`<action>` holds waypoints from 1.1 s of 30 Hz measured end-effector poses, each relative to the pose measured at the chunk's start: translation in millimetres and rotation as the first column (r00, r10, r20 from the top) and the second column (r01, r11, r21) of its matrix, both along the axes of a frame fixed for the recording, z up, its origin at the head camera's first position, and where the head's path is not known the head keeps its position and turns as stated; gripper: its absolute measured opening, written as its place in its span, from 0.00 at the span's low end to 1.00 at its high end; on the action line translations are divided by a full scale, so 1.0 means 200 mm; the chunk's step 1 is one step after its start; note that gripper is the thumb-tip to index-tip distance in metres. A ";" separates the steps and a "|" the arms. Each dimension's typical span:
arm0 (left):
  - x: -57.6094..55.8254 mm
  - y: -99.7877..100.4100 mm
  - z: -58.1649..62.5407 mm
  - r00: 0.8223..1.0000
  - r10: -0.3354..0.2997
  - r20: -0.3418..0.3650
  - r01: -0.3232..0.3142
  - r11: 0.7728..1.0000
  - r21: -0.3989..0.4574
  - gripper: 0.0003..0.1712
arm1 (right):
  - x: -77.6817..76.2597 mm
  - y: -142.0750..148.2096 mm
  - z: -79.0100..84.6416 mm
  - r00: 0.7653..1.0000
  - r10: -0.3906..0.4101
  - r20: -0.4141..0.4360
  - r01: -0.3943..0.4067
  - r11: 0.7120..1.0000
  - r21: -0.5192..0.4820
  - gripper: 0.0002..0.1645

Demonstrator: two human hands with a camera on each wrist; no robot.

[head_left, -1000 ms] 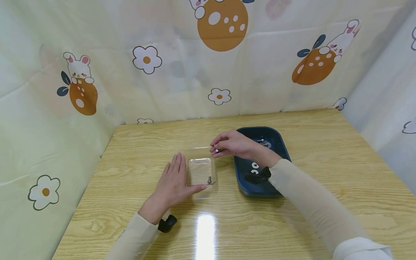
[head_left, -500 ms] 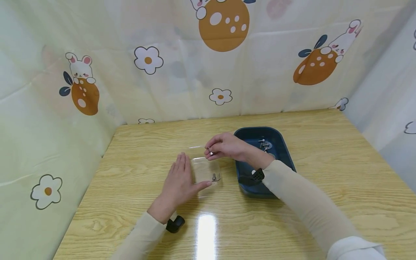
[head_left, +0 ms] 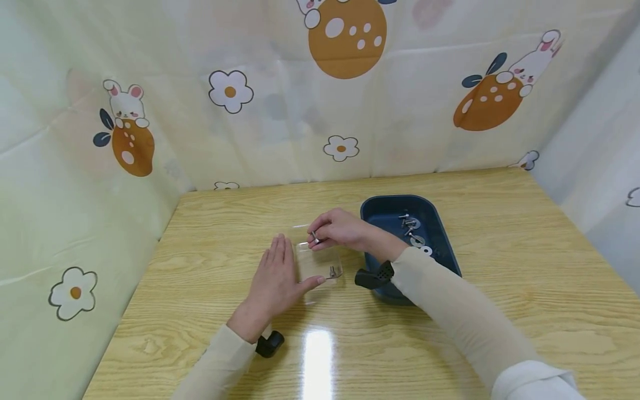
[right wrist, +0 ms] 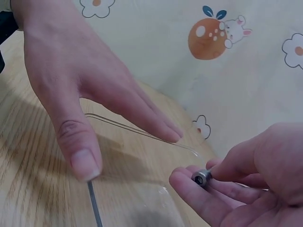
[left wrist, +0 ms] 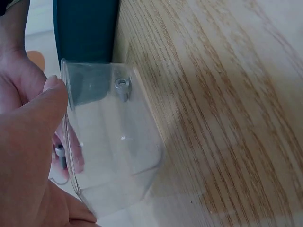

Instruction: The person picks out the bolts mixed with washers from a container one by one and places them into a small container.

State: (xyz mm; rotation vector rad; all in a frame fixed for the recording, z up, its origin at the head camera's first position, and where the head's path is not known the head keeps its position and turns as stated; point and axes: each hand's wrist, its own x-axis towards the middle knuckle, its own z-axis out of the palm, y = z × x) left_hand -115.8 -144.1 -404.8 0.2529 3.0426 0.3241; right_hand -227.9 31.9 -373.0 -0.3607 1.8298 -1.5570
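A clear plastic box point(left wrist: 118, 142) stands on the wooden table with a socket-head screw point(left wrist: 122, 88) at the bottom, near one corner. My left hand point(head_left: 275, 283) rests along the box's left side, fingers straight and thumb spread over the near rim. Above the box's far part, my right hand point(head_left: 340, 229) pinches another metal socket-head screw point(right wrist: 202, 177) between thumb and fingers. In the right wrist view its hollow head faces the camera, while the fingers cover most of its shank.
Right of the box is a dark blue tray point(head_left: 385, 205) holding several screws point(head_left: 410, 223) and washers point(head_left: 417, 241). My right forearm passes over its near left part. A patterned curtain point(head_left: 280, 128) hangs behind the wooden table point(head_left: 500, 222).
My right hand has moved left with the screw, from the box's far right corner to above the box. The left hand and box shifted slightly right in view.
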 end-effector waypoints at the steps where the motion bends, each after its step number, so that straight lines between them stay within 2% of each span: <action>1: 0.00 0.00 0.00 1.000 -0.002 0.003 0.002 1.000 -0.005 0.67 | 0.00 -0.01 0.00 1.000 -0.001 0.005 0.001 1.000 0.002 0.20; 8: -0.01 0.01 0.00 1.000 -0.012 0.002 0.012 0.999 -0.029 0.67 | 0.00 -0.04 -0.03 1.000 0.002 0.014 -0.002 1.000 0.026 0.21; 13: -0.01 0.02 0.00 1.000 -0.017 -0.006 0.017 0.999 -0.032 0.67 | 0.00 -0.07 -0.05 0.999 0.005 0.038 -0.005 1.000 -0.002 0.23; 21: -0.01 0.01 0.00 0.999 -0.022 -0.033 0.021 0.999 -0.033 0.67 | 0.02 -0.11 -0.05 0.997 -0.037 0.073 0.036 0.999 0.015 0.22; 28: -0.01 0.00 0.00 0.998 -0.026 -0.055 0.023 0.998 -0.059 0.66 | 0.02 -0.12 -0.05 0.997 -0.036 0.062 0.032 0.997 0.065 0.26; 33: 0.00 0.00 0.00 0.999 -0.023 -0.046 0.020 0.998 -0.059 0.66 | 0.02 -0.12 -0.05 0.998 -0.018 0.055 0.015 0.999 0.045 0.26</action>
